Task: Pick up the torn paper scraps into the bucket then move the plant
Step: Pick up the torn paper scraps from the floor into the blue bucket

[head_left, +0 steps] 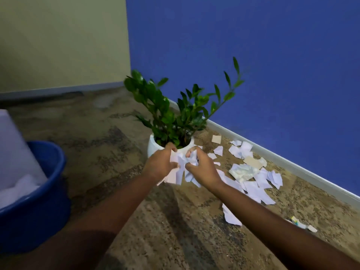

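Hands: left hand (161, 164) and right hand (202, 168) clench one bundle of white torn paper scraps (181, 166).
Advice: keep it compressed while carrying to the round blue plastic bucket (39, 211).

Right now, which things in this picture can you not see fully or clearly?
- Bucket: head view, cut off by the left edge; a white object covers part of its inside.
- Pot: its front is hidden behind the left hand, the right hand and the held scraps.
- Floor scraps: some lie under the right forearm.
- Small coloured scrap: too small to read.
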